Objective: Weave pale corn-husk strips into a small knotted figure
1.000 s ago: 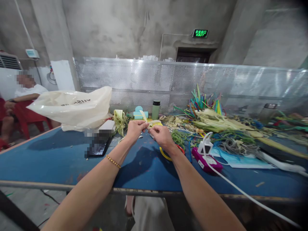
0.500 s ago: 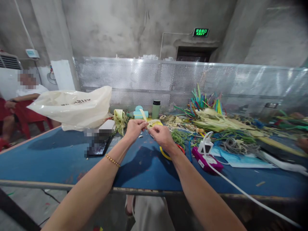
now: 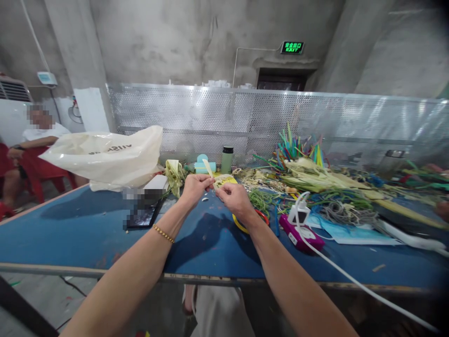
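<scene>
Pale strip (image 3: 207, 167): above the blue table (image 3: 136, 250), in front of the turquoise thing (image 3: 205, 167)
Long axis: steep, free end up and leaning left
Left hand (image 3: 196, 188): thumb and fingertips pinching the strip
Right hand (image 3: 234, 196): fingers bent in beside the strip's lower end; I can't tell whether they grip it
Green bottle (image 3: 227, 160): upright, beyond the right hand

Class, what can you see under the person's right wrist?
A yellow curve shows left of it, a red curve right; the wrist hides whether they join.
</scene>
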A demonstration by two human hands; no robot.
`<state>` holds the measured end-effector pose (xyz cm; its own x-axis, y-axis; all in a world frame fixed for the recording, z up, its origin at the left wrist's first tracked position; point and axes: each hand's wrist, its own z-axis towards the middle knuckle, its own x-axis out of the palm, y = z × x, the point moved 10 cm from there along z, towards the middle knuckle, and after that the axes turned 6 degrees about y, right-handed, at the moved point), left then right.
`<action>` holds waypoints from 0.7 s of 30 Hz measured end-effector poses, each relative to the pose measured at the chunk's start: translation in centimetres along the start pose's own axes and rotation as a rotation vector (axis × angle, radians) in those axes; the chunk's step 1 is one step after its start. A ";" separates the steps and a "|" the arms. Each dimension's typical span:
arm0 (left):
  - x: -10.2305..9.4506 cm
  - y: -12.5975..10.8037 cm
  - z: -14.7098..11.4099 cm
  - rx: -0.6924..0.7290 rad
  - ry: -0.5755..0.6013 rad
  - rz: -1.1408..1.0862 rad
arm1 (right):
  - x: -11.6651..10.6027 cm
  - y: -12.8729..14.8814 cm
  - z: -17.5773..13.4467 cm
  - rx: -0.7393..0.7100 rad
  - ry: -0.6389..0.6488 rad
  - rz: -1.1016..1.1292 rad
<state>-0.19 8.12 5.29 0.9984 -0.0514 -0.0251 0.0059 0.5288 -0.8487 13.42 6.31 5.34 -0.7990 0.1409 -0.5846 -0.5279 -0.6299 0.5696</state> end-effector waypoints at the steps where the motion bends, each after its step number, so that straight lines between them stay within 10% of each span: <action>1: 0.0 -0.1 0.0 0.003 0.008 -0.004 | 0.1 -0.2 0.0 0.004 -0.005 0.010; 11: 1.7 -0.4 -0.1 -0.056 0.152 -0.159 | 0.1 -1.5 0.2 0.124 -0.001 0.128; 21: 1.5 -0.9 -0.3 0.051 0.077 0.132 | 0.8 -1.0 0.1 0.082 0.011 0.028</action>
<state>1.30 7.27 5.85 0.9833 -0.0422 -0.1769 -0.1204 0.5778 -0.8072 13.26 7.14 4.34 -0.8107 0.1152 -0.5740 -0.5277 -0.5686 0.6311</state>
